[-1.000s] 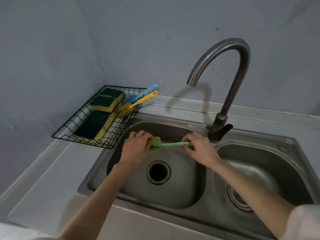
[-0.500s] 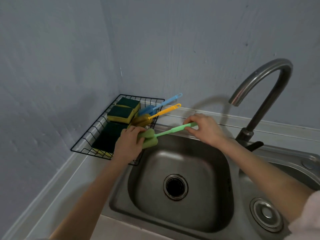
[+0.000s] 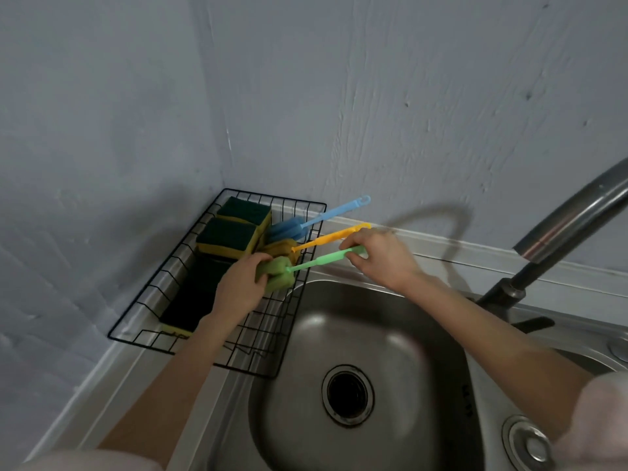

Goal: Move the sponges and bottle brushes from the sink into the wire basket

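Head view, left hand (image 3: 239, 287) gripped the green bottle brush (image 3: 307, 265) by its foam end over the wire basket (image 3: 217, 361), right hand (image 3: 382, 256) pinched its handle, sponges (image 3: 234, 229) just beyond the left hand's fingers

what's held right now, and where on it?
The green bottle brush, by both hands: the left hand grips its sponge head over the wire basket, and the right hand pinches the far end of its handle.
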### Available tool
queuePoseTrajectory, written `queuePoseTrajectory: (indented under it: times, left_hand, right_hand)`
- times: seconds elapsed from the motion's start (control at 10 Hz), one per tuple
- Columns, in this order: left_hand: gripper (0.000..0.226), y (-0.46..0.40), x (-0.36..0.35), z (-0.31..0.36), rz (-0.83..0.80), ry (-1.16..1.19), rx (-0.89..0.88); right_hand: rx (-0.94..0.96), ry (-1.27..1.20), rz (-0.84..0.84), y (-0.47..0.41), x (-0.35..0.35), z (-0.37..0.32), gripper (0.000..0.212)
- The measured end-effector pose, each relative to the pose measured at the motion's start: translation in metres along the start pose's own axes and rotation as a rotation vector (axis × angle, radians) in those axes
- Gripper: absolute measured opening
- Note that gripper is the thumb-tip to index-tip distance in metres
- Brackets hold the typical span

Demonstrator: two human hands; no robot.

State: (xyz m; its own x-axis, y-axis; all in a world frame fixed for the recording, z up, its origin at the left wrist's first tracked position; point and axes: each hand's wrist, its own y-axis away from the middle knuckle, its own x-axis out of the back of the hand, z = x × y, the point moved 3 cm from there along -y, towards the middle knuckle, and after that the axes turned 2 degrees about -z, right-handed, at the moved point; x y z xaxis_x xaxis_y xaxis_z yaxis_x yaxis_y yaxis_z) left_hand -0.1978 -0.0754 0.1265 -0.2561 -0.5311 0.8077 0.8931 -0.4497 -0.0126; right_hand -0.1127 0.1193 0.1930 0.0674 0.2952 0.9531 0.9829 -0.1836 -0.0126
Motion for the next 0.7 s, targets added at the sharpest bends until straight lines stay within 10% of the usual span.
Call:
queuePoseTrajectory:
  times: [0.7]
  left_hand:
    - [0.063,-0.014,-0.026,-0.012,-0.165,-0.134,-0.02]
  right_hand:
    - [0.005,0.015,-0.104,-0.014,-0.025,-0.002,0.05]
